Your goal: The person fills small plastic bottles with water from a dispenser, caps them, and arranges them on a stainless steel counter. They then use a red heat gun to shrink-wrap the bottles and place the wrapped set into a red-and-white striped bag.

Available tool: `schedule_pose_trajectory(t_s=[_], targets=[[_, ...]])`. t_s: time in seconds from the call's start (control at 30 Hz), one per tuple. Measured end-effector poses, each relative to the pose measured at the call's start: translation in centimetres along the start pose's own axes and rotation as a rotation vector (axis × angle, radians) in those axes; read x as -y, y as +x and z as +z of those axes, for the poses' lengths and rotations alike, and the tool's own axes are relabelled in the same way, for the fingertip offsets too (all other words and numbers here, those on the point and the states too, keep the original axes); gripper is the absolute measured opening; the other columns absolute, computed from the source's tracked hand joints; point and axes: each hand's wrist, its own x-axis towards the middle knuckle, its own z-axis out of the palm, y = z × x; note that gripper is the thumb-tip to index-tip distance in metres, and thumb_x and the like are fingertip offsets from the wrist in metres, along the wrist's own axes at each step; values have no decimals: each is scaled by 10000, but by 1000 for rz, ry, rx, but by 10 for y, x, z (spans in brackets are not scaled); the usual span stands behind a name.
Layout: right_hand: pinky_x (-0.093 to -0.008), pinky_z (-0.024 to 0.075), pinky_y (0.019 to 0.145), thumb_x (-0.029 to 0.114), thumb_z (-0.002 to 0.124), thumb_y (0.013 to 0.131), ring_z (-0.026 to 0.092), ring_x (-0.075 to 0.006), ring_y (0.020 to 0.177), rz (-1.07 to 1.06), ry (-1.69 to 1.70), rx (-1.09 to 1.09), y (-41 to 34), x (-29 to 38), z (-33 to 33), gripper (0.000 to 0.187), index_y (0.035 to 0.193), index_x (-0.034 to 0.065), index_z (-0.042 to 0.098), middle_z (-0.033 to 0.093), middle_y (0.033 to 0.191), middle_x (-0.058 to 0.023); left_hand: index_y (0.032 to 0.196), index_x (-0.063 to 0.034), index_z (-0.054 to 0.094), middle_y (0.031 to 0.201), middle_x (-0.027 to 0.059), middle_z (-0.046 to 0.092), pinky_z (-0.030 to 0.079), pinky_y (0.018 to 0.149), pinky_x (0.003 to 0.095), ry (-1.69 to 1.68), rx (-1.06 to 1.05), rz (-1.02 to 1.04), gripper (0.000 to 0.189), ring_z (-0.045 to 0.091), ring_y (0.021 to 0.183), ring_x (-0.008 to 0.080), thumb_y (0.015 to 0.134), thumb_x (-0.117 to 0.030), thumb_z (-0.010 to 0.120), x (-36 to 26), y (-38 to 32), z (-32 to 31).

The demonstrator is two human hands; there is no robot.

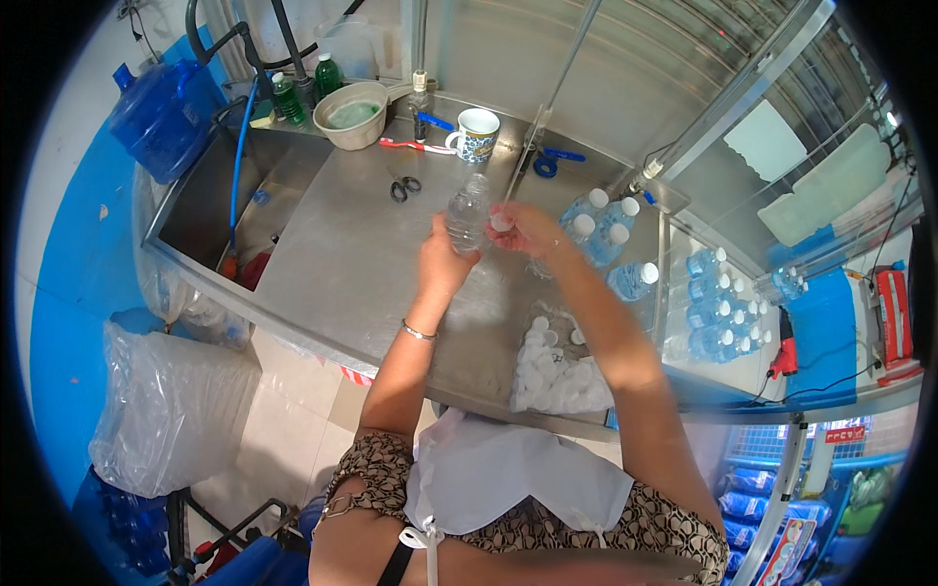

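Note:
A clear plastic bottle [469, 212] with an uncapped neck is in my left hand [447, 253], above the steel counter [352, 242]. My right hand [524, 228] pinches a white bottle cap [501, 222] just right of the bottle. Beyond my right wrist stand several capped water bottles [607, 242]. Near the counter's front edge lies a plastic bag of white caps [557, 373], with a few loose caps by its mouth. Black-handled scissors [405, 188] lie left of the bottle.
A patterned mug [478, 135], a red toothbrush [416, 146] and a plastic dipper [352, 116] stand or lie along the back. The sink [220, 183] is at left. More capped bottles [718, 308] stand beyond the right rim. A large clear bag [176, 403] stands left on the floor.

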Motion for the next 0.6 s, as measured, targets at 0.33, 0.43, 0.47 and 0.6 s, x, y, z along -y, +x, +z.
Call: schedule_pose_trajectory(t_s=[0.33,0.43,0.47,0.6], targets=[[-442,546,840,172,559,887,663,-353,1038,-100,-1770,-819,30,119,-70,246,1029,60,724,693,1084,-173,1267,16,415,1112,268,621,492,872,466,-123,95,188,723,583,1061,457,657,-74,794,0,10,49],[-451,547,838,104,525,883,668,-363,1008,-168,-1792,-841,45,119,-84,251,1015,36,728,688,1056,-207,1272,11,409,1125,261,616,488,870,470,-92,73,178,725,580,1066,449,663,-76,793,-1,10,48],[-448,548,838,103,524,885,668,-363,1008,-199,-1799,-832,49,119,-88,252,1018,35,727,687,1062,-205,1274,9,408,1130,258,615,488,869,471,-97,77,177,729,581,1066,446,662,-78,795,-2,11,48],[-441,553,836,105,525,891,669,-367,1004,-189,-1849,-753,63,117,-96,250,1022,31,725,688,1075,-195,1275,-4,414,1144,255,612,486,882,464,-103,96,95,734,582,1075,441,658,-79,805,-3,11,45]])
